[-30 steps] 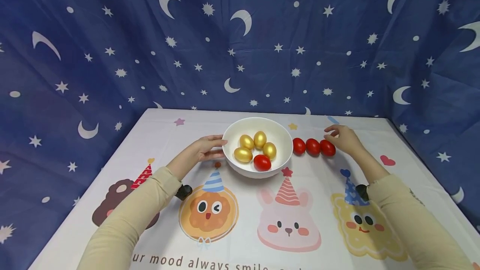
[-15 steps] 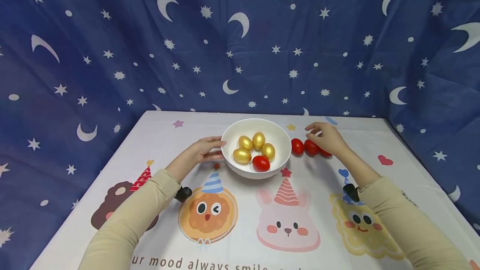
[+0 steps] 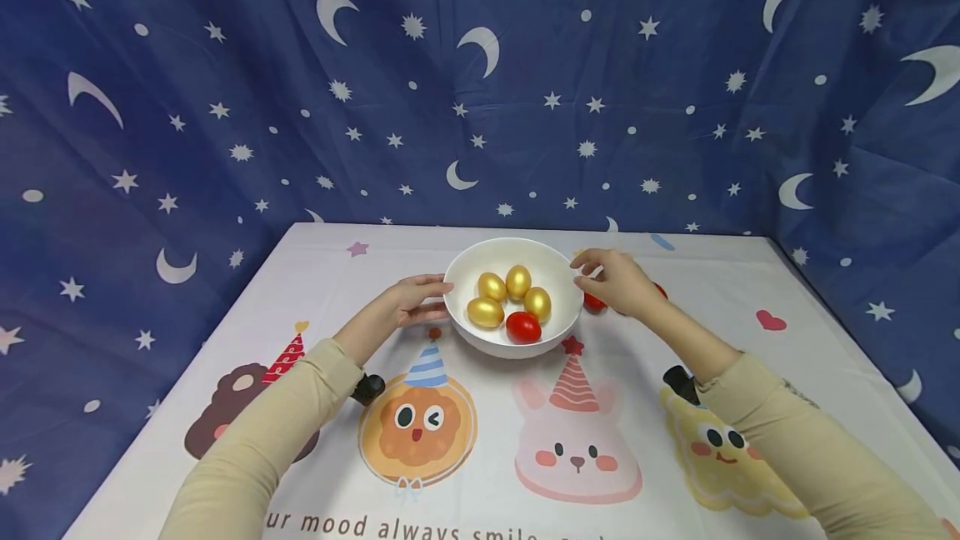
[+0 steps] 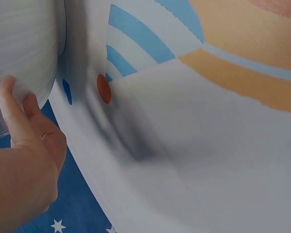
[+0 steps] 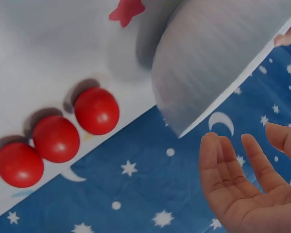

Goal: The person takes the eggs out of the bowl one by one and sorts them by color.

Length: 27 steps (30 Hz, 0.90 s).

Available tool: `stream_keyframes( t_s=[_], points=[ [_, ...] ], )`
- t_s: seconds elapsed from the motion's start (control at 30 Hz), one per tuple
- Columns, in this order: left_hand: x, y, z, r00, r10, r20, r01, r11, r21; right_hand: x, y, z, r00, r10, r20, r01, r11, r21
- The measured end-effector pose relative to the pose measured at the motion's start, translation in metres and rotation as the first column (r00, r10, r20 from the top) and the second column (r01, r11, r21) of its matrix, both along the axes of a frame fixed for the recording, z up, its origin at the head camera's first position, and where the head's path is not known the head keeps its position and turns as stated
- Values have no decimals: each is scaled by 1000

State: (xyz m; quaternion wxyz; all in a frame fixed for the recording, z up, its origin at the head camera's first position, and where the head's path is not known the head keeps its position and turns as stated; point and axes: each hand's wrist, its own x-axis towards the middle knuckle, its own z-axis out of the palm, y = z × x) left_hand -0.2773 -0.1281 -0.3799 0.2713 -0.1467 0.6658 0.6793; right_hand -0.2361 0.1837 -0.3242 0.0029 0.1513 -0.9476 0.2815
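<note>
A white bowl (image 3: 514, 350) stands mid-table, with several golden eggs (image 3: 486, 312) and one red egg (image 3: 523, 327) inside. My left hand (image 3: 408, 298) holds it at its left side, one fingertip over the rim; in the left wrist view two fingers (image 4: 14, 109) lie against the outer wall. At the right rim is my right hand (image 3: 617, 282), fingers loosely bent. The right wrist view shows nothing within those fingers (image 5: 262, 167). Three red eggs (image 5: 57, 139) sit in a row right of the bowl, partly hidden in the head view by the right hand.
Cartoon figures and lettering are printed on the white tablecloth (image 3: 480, 448). A dark blue curtain (image 3: 375, 157) with moons and stars hangs behind the table's far edge. Black wrist cameras (image 3: 681, 384) sit beneath the sleeves.
My right hand has moved left from above the rightmost red egg, across the row, to the bowl's right rim. The left hand, bowl and eggs have stayed in place.
</note>
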Motion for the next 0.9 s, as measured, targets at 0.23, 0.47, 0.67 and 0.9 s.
stream_keyframes(
  t_s=[0.23,0.47,0.67,0.9],
  points=[
    [-1,0,-1,1000,-5,0,5,1000,-7,-2,-21,0,997,66,38,-67,998,22],
    [-2,-1,0,1000,-1,18,1,1000,11,-6,-45,1,985,169,24,-170,983,70],
    [-2,-1,1,1000,-3,26,3,1000,17,-7,-61,-6,976,211,52,-215,971,101],
    [-4,0,-1,1000,20,22,-21,999,38,-10,-74,-14,975,201,92,-214,965,155]
  ],
)
